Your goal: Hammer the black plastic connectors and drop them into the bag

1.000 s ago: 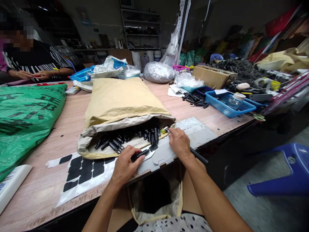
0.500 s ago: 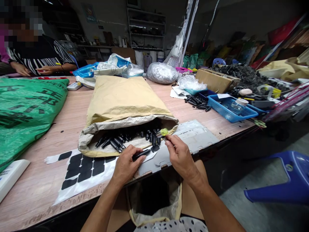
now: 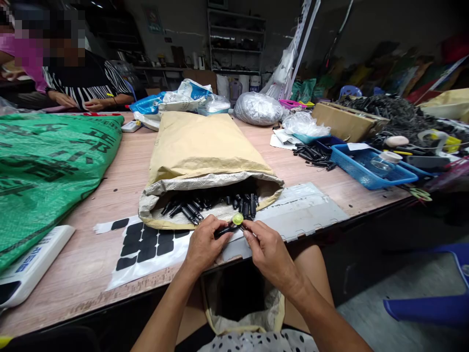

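My left hand [image 3: 205, 243] is closed around a slim black tube [image 3: 223, 230] at the front of the table. My right hand [image 3: 270, 252] pinches a small piece with a yellow-green end [image 3: 238, 218]; its exact kind is unclear. That end is right at the tip of the black tube, and I cannot tell whether they touch. Just beyond both hands, a tan paper sack [image 3: 208, 142] lies on its side with its mouth towards me. Several black tubular parts [image 3: 190, 212] show inside the mouth. Left of my hands lies a white sheet with black square stickers [image 3: 149, 242].
A grey flat board [image 3: 315, 208] lies along the front edge. On the right are a blue basket [image 3: 370, 178], loose black parts [image 3: 313, 155] and a cardboard box [image 3: 346, 120]. A green sack [image 3: 54, 181] and a white device [image 3: 36, 264] stand left. Another person [image 3: 88, 80] sits across.
My right hand has brought the yellow-green piece down and left to the tip of the black tube. The whole view has shifted somewhat, and my left hand keeps its hold.
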Tool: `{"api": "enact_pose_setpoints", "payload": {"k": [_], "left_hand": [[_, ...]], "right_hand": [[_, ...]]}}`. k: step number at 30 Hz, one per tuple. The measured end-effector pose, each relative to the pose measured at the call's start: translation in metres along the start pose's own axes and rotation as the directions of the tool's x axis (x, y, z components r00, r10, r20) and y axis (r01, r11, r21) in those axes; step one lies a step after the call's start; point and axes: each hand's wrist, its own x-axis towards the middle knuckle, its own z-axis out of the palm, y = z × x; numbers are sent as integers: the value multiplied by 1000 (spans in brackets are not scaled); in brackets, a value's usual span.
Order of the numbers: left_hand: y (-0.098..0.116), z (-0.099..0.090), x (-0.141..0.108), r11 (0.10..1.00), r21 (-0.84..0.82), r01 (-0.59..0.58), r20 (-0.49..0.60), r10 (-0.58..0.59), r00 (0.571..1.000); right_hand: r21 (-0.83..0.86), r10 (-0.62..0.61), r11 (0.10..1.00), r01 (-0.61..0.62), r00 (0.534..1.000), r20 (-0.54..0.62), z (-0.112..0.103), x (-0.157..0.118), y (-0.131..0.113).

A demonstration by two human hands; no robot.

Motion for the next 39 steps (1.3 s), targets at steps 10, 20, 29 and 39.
{"api": "enact_pose_setpoints", "payload": {"k": [10, 20, 29, 39], "left_hand": [[1, -1, 0, 1000, -7, -17, -4, 17, 1000], [-1, 0, -1, 1000, -26, -7, -13, 7, 1000], [2, -1, 0, 1000, 4, 7, -7, -6, 1000], [1, -3, 1, 999, 40, -4, -4, 5, 1000]], "right_hand": [[-67, -111, 992, 108, 993, -41, 11, -7, -5], [-94, -79, 993, 72, 994, -73, 5, -7, 4], [-172, -51, 985, 15, 978, -204, -24, 15, 27], [-619, 97, 740, -265, 951, -293, -30, 58, 96]]}}
